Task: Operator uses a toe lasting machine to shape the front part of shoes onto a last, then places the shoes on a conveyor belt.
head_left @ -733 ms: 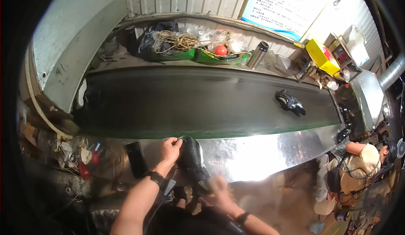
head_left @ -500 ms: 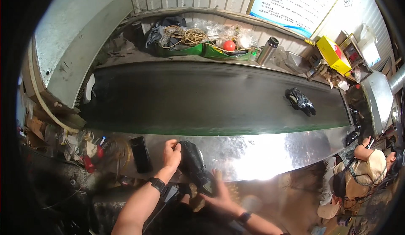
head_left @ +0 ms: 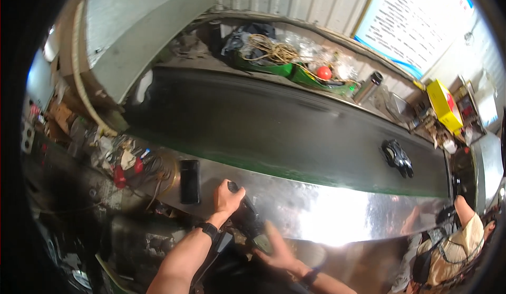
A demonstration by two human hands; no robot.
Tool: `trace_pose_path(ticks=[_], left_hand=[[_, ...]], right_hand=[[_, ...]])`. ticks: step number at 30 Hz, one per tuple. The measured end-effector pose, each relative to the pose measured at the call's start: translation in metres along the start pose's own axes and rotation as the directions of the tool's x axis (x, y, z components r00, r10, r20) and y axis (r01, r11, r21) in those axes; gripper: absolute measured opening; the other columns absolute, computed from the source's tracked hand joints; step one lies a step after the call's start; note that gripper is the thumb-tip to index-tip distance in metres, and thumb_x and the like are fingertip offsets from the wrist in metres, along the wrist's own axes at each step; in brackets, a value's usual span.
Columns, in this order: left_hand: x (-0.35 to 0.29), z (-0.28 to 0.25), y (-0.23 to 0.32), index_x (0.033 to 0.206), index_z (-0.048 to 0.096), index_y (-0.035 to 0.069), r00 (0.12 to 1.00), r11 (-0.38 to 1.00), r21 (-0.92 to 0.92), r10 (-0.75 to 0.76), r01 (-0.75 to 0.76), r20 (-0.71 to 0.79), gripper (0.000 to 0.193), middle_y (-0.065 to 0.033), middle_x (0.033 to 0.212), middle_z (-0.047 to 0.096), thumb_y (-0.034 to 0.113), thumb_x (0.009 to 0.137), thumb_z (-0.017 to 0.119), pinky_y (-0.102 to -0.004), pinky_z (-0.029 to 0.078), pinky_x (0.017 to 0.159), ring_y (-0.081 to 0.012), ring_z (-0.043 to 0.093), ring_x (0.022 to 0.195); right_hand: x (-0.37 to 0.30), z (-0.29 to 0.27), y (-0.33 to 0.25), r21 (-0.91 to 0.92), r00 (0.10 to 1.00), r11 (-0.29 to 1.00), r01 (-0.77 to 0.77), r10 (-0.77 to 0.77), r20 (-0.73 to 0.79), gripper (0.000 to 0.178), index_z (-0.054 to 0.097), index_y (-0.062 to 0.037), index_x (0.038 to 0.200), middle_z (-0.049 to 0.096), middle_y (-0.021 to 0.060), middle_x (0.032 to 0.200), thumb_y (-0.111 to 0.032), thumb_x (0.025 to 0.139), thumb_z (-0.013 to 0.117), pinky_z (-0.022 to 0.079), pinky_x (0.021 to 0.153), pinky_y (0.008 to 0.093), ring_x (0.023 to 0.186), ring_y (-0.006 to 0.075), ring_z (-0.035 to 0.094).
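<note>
A dark, glossy black shoe [head_left: 249, 216] lies slantwise between my hands, above the near edge of the metal ledge [head_left: 284, 195]. My left hand [head_left: 229, 199], with a dark watch on its wrist, is closed round the upper end. Around the lower end, where a paler surface shows, my right hand [head_left: 279, 252] has its thumb on one side and its fingers on the other; it is blurred by motion. Left of my left hand a black phone [head_left: 190, 182] lies flat on the ledge.
Beyond the ledge runs a dark conveyor belt [head_left: 263, 120] with black footwear [head_left: 396, 158] at its right. A white piece [head_left: 143, 87] sits at its left end. Green bins [head_left: 269, 68] and a steel bottle [head_left: 368, 88] stand behind. Another person [head_left: 448, 252] is at the lower right.
My view has turned, so the scene sits tilted and further right. My left fingers have wrapped more fully round the shoe's upper end. The shoe has rolled, hiding its pale edge.
</note>
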State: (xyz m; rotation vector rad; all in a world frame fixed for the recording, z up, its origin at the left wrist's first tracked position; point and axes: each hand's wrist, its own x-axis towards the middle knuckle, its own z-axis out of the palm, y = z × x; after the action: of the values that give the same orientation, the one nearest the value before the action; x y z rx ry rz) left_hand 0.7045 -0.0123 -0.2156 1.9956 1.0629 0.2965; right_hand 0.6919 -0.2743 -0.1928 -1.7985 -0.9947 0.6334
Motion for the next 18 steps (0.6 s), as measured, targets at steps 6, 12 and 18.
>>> trace_pose_path(ticks=[6,12,18], left_hand=[[-0.05,-0.099,0.013,0.093,0.065,-0.001,0.975,0.979,-0.2,-0.01,-0.036,-0.224,0.037,-0.0142,0.078,0.069,0.028,0.072,0.077,-0.0398,0.055,0.071,-0.0256,0.07,0.075],[-0.101,-0.185,-0.012,0.101,0.064,0.004,0.879,0.962,-0.256,-0.041,-0.093,-0.476,0.044,-0.014,0.079,0.068,0.037,0.076,0.077,-0.0386,0.053,0.073,-0.0256,0.067,0.074],[-0.226,-0.338,-0.085,0.098,0.063,0.004,0.598,0.977,-0.199,-0.117,-0.072,-0.793,0.038,-0.0128,0.083,0.071,0.033,0.08,0.079,-0.0366,0.054,0.069,-0.0196,0.069,0.076]], right_hand=[[0.068,-0.011,-0.051,0.528,0.829,0.64,-0.559,0.41,0.38,0.096,-0.013,-0.0204,0.16,0.029,0.0166,0.162,-0.044,0.101,0.059,0.03,0.116,0.045,0.144,0.0313,0.035],[0.098,0.042,-0.117,0.441,0.639,0.497,-0.747,0.353,0.683,0.053,0.049,-0.0025,0.144,0.062,0.0134,0.133,-0.041,0.108,0.042,0.047,0.104,0.037,0.116,0.0238,0.062],[0.065,0.175,-0.242,0.538,0.82,0.779,-0.323,-0.054,0.571,0.056,0.037,0.006,0.15,0.055,0.015,0.141,0.004,0.098,0.056,0.042,0.107,0.031,0.125,0.0196,0.054]])
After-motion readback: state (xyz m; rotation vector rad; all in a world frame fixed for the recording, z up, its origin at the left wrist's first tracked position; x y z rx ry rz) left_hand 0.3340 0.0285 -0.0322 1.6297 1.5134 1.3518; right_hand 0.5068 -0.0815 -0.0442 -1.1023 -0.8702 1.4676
